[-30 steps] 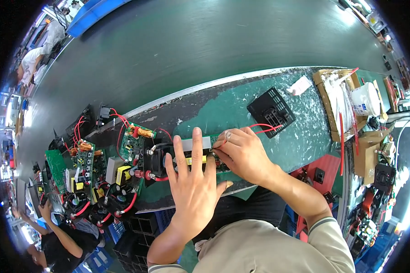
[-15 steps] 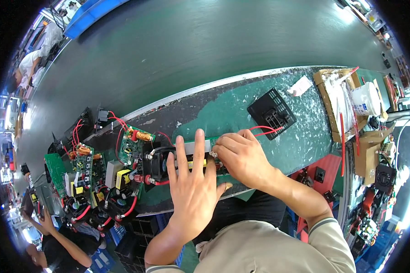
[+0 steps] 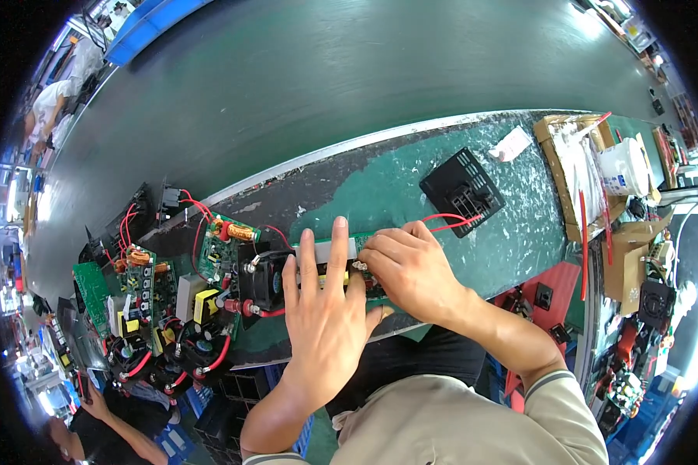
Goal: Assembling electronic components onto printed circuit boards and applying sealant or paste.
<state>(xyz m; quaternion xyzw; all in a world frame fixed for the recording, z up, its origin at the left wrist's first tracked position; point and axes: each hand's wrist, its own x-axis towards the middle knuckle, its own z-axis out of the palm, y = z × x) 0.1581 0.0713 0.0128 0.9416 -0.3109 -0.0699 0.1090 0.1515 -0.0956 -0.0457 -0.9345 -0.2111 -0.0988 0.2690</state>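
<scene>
My left hand (image 3: 324,322) lies with fingers stretched and spread across a green circuit board assembly (image 3: 347,248), covering much of it. The assembly has a black fan (image 3: 265,282) at its left end and a thick red cable (image 3: 273,313) with a ring terminal. My right hand (image 3: 412,271) is at the assembly's right part, its fingers curled and pressed together. What its fingertips hold is hidden. Red wires (image 3: 442,217) run from beside my right hand to a black vented panel (image 3: 463,192) lying on the bench.
More board assemblies (image 3: 143,302) with red cables crowd the bench at the left. At the right are a cardboard box (image 3: 552,159), a white bucket (image 3: 622,169) and a crumpled white paper (image 3: 512,144). A long dark green surface (image 3: 349,70) runs behind. A co-worker's hand (image 3: 95,403) shows lower left.
Both my hands keep nearly the same pose; the left shifts very slightly left. At the lower left, the co-worker's arms have moved.
</scene>
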